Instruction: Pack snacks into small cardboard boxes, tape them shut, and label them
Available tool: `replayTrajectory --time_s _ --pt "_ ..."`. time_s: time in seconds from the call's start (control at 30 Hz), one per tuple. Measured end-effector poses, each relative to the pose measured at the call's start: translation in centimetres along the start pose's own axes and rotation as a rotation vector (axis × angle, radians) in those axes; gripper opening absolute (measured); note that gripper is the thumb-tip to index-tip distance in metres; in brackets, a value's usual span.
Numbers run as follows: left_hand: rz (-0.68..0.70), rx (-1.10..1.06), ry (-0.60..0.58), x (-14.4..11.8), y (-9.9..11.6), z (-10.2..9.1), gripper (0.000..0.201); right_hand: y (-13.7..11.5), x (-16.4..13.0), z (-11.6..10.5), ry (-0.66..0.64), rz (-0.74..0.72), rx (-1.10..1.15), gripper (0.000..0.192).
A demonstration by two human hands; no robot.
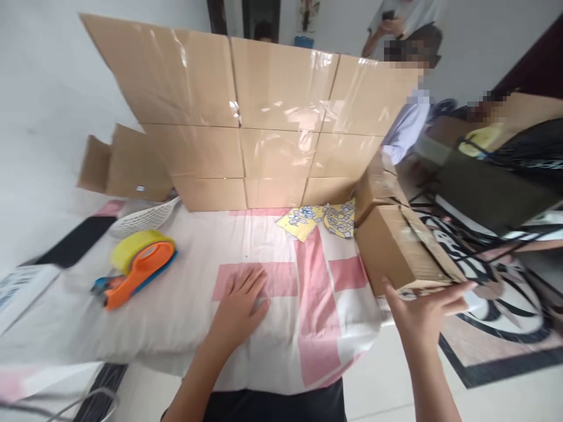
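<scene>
My left hand (244, 297) lies flat on the pink and white cloth (272, 340), fingers together and stretched out, holding nothing. At the right edge of the cloth, my right hand (422, 302) rests against the near end of a taped cardboard box (387, 249), thumb and fingers spread along its end. A second cardboard box (380, 181) sits right behind that one. Two yellow patterned paper pieces (301, 221) (341, 218) lie flat between the boxes and the large taped cardboard panel (277, 111), which stands upright across the back.
An orange and blue tape dispenser (141, 272) with a yellow tape roll (134, 246) lies left, before a white basket (145, 220). An open cardboard box (132, 167) stands behind. Other people are beyond the panel; a dark chair (492, 181) is at right.
</scene>
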State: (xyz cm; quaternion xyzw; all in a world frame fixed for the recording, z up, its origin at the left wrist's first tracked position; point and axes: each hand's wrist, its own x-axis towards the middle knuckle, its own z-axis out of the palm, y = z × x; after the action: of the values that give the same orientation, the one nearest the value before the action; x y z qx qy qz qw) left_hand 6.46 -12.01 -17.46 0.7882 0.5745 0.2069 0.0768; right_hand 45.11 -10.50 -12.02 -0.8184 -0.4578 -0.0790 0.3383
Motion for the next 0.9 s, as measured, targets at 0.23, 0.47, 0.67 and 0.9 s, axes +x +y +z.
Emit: replayTrajectory --time_s 0.23,0.47,0.67,0.9 --pt "0.044 0.040 0.057 -0.3 -0.2 1.0 0.054 -2.4 4.8 0.8 -0.009 0.002 -0.346 0.160" --pt "0.087 0.090 0.086 -0.4 -0.4 1.2 0.055 -7.9 17.4 8.7 -0.145 0.121 -0.257 0.155" --pt "0.068 0.060 0.095 -0.3 -0.6 1.4 0.055 -8.6 20.7 11.6 -0.139 0.140 -0.157 0.150" --pt "0.068 0.119 0.053 -0.3 -1.0 1.8 0.054 -7.5 19.8 11.9 -0.113 0.123 -0.032 0.150"
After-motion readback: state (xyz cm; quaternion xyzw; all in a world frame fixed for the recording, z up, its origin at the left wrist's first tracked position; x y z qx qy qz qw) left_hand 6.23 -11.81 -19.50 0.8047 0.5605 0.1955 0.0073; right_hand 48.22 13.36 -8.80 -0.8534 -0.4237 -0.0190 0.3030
